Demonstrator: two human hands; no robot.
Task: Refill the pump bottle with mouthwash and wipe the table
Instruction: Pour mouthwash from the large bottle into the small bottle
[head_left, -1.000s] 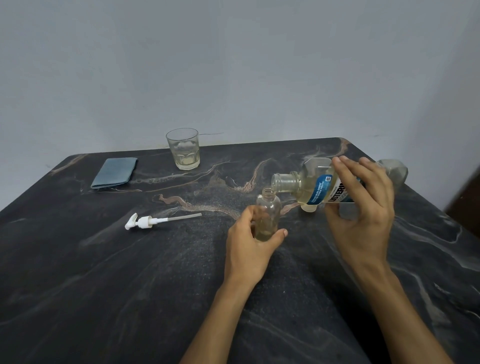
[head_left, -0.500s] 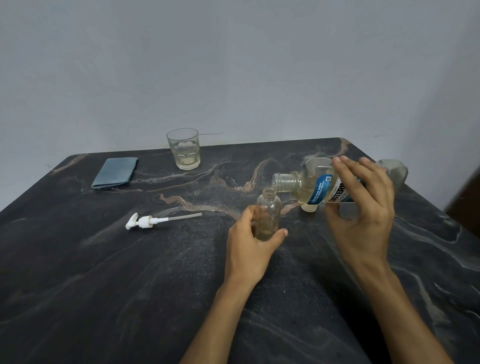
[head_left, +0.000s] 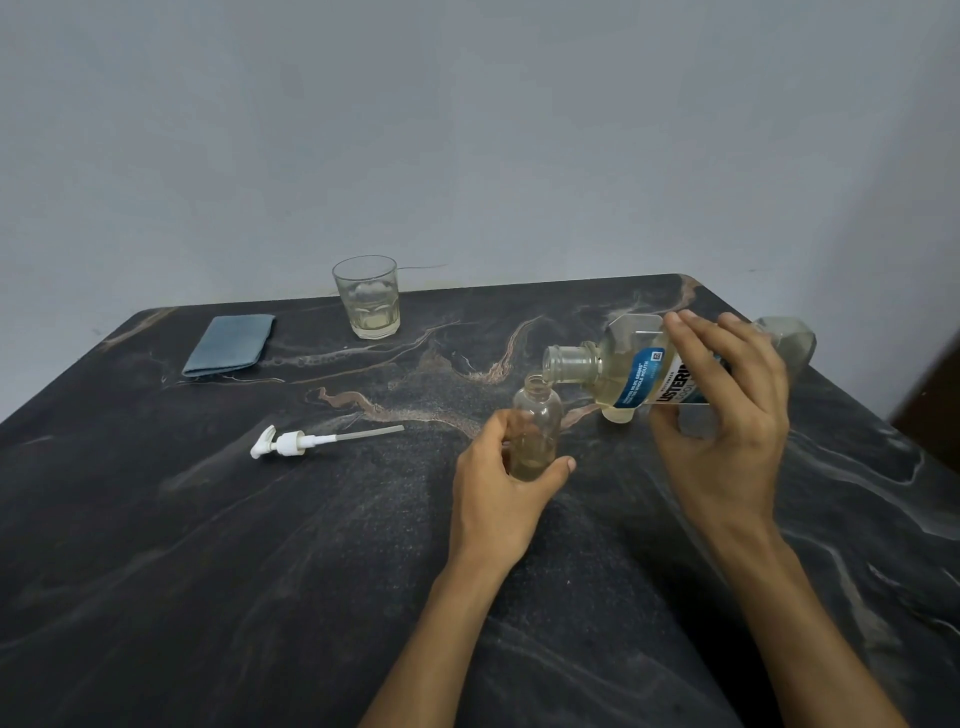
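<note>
At frame centre, the left hand (head_left: 501, 486) grasps the upright pump bottle (head_left: 536, 423) on the table (head_left: 208, 571). The right hand (head_left: 727, 415) grips the mouthwash bottle (head_left: 639, 371) tipped sideways, its mouth just above the pump bottle's opening.

Two bottles (head_left: 537, 415) (head_left: 639, 376), one glass (head_left: 368, 299), one pump (head_left: 283, 443), one cloth (head_left: 229, 344).

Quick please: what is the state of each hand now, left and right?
Left hand: grips the small pump bottle, upright on the table.
Right hand: holds the tilted mouthwash bottle, its mouth over the small bottle's neck.
</note>
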